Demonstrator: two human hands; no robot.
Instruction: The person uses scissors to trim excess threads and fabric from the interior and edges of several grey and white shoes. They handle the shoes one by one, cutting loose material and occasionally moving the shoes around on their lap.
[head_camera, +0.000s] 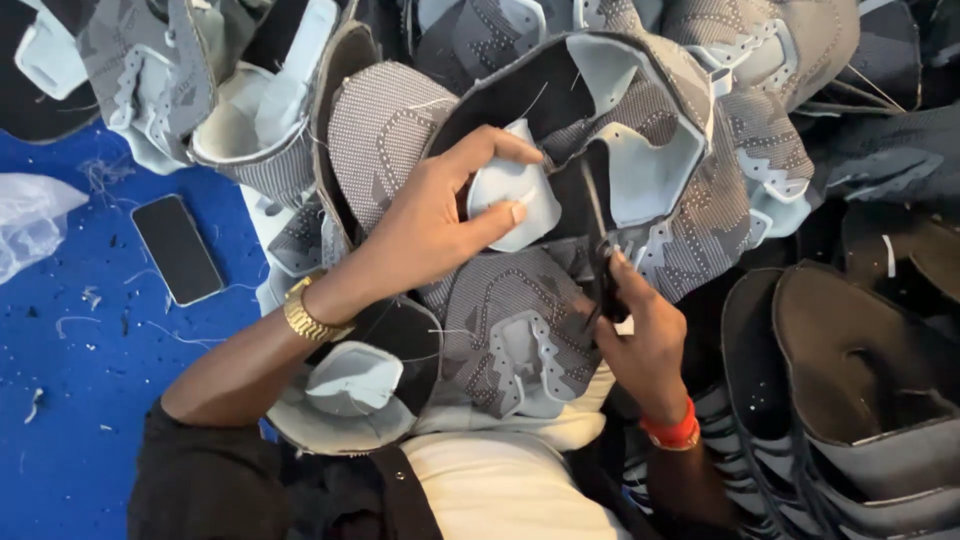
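Observation:
My left hand (435, 225), with a gold bracelet on the wrist, pinches a pale blue lining flap (515, 185) of a grey and black knit shoe upper (690, 200) that rests over my lap. My right hand (640, 340), with a red band on the wrist, grips small black scissors (603, 272). Their blades point up at the dark edge of the upper, just right of the flap. A second grey upper (510, 340) lies under both hands, and a third (350, 390) lies under my left forearm.
Many more grey and pale blue uppers are heaped across the top (250, 100) and stacked dark ones at the right (850, 380). A black phone (178, 248) and a clear plastic bag (30, 220) lie on the blue floor (70, 400), which is littered with thread scraps.

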